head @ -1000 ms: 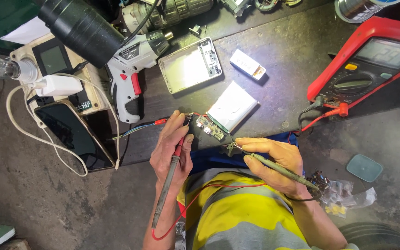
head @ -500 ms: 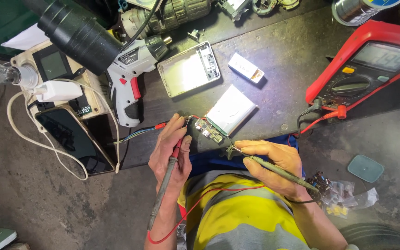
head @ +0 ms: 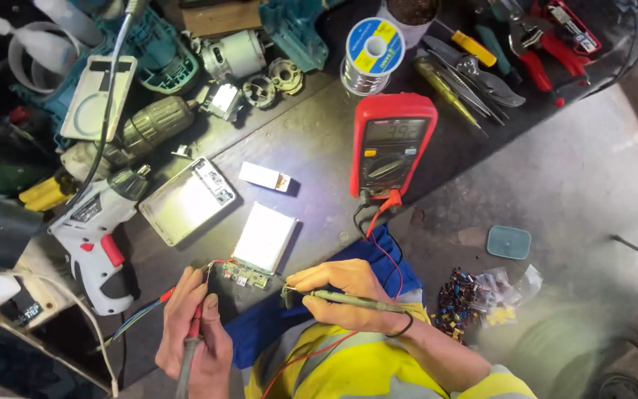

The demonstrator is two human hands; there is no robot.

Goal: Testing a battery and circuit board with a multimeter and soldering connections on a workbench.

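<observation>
My left hand (head: 195,334) grips a red meter probe (head: 195,336) with its tip at the left end of a small green circuit board (head: 244,276). My right hand (head: 342,294) grips a black probe (head: 334,298) whose tip points at the board's right end. The board is joined to a flat silver battery pack (head: 266,237) lying on the dark workbench (head: 311,148). A red multimeter (head: 391,144) stands behind it, its red and black leads running down towards my hands.
A white cordless screwdriver (head: 96,235), a silver metal case (head: 186,199) and a small white block (head: 264,176) lie left of the pack. A solder spool (head: 369,55), pliers (head: 537,44), motors and drill parts crowd the back. A bag of small parts (head: 481,295) lies on the floor.
The view has swung right and back, bringing the multimeter and rear tools to the middle. Both hands stay on the probes at the circuit board.
</observation>
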